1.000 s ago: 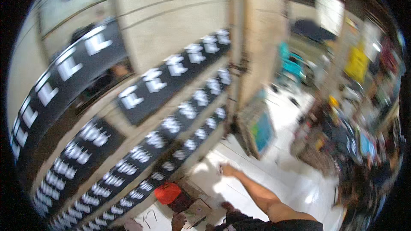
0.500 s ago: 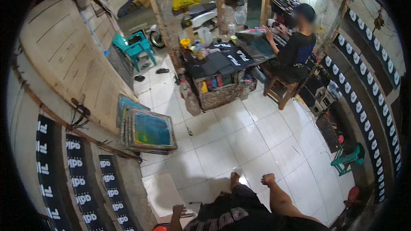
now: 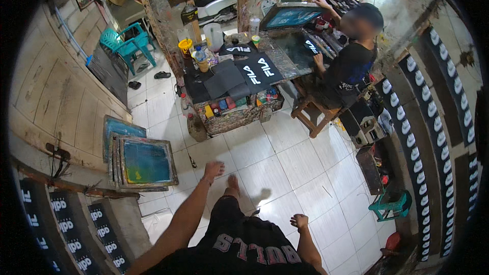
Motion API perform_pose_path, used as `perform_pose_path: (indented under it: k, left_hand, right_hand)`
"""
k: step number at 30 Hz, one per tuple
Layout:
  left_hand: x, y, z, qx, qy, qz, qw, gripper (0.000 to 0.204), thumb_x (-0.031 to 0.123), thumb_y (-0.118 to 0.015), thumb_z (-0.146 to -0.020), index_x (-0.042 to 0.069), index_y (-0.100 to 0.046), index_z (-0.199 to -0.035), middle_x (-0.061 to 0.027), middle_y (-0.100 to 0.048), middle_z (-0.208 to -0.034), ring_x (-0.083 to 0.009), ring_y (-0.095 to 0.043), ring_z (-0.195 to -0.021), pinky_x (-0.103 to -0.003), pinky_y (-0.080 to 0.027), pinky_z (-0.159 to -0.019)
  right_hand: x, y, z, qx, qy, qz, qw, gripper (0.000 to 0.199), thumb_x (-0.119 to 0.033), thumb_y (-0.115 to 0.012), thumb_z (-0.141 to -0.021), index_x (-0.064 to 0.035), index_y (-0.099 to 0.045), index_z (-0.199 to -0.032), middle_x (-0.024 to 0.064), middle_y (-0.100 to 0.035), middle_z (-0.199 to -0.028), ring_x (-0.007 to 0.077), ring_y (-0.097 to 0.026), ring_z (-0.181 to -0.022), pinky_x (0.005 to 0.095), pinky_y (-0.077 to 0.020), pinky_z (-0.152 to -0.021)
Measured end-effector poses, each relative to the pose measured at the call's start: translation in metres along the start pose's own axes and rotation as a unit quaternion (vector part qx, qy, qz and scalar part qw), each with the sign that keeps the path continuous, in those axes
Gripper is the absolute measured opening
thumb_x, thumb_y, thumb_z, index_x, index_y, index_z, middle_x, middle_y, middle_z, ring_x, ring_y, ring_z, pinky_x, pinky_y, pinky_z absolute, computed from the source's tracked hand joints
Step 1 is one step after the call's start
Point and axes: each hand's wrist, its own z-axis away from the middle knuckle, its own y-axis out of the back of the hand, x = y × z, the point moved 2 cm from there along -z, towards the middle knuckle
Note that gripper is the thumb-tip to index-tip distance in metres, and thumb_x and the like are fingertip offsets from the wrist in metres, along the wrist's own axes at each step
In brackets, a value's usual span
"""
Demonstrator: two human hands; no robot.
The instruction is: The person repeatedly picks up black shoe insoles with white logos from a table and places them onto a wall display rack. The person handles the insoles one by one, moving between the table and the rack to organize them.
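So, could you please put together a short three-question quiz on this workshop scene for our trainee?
1. True or false: the left hand and the right hand both hold nothing.
2. What leans against the wooden wall nearest the left hand? A) framed printing screens B) a ladder C) a bicycle
3. What colour is the plastic chair near the wooden wall?

Key:
1. True: both hang free above the tiled floor.
2. A: the framed printing screens, with blue-green mesh.
3. Turquoise.

Black printed sheets on worktable
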Motion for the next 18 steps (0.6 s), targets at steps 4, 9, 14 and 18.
perform_pose_path:
  k: [4, 9, 14, 18]
  left_hand:
    - [0.098, -0.049, -0.193, 0.072, -0.072, -0.23, 0.968, 0.028, 0.03, -0.061, -0.083, 0.008, -0.059, -0.066, -0.0035, -0.053, -0.057, -0.0152, -0.051, -0.047, -0.031, -0.042, -0.043]
    - [0.24, -0.131, -0.418, 0.203, -0.113, -0.336, 0.913, 0.037, 0.04, -0.065, -0.077, 0.003, -0.066, -0.081, -0.0176, -0.067, -0.087, -0.0338, -0.064, -0.08, -0.037, -0.052, -0.071]
    - [0.298, -0.189, -0.493, 0.343, 0.029, -0.345, 0.873, 0.039, 0.029, -0.071, -0.075, -0.003, -0.062, -0.096, -0.0225, -0.065, -0.098, -0.0361, -0.064, -0.091, -0.041, -0.052, -0.079]
    - [0.301, -0.202, -0.509, 0.38, 0.068, -0.328, 0.862, 0.029, 0.016, -0.073, -0.076, -0.004, -0.063, -0.093, -0.0234, -0.064, -0.099, -0.0346, -0.065, -0.091, -0.039, -0.054, -0.078]
  right_hand:
    - [-0.017, -0.013, -0.037, 0.039, -0.047, -0.028, 0.998, 0.028, -0.013, -0.053, -0.083, 0.0051, -0.053, -0.105, 0.0218, -0.063, -0.092, 0.0326, -0.065, -0.073, 0.0393, -0.0556, -0.059]
    - [-0.059, -0.073, -0.053, 0.116, -0.135, -0.171, 0.969, 0.043, -0.025, -0.063, -0.082, 0.0052, -0.05, -0.11, 0.0242, -0.061, -0.097, 0.036, -0.065, -0.079, 0.0452, -0.0556, -0.065]
    - [-0.155, -0.121, -0.023, 0.052, -0.07, -0.211, 0.974, 0.043, -0.025, -0.06, -0.085, 0.0038, -0.048, -0.114, 0.0251, -0.06, -0.104, 0.0395, -0.063, -0.088, 0.0476, -0.0544, -0.072]
    - [-0.223, -0.134, -0.013, 0.205, -0.127, -0.195, 0.951, 0.04, -0.019, -0.047, -0.09, 0.0031, -0.045, -0.123, 0.023, -0.058, -0.111, 0.0356, -0.061, -0.095, 0.0446, -0.0533, -0.077]
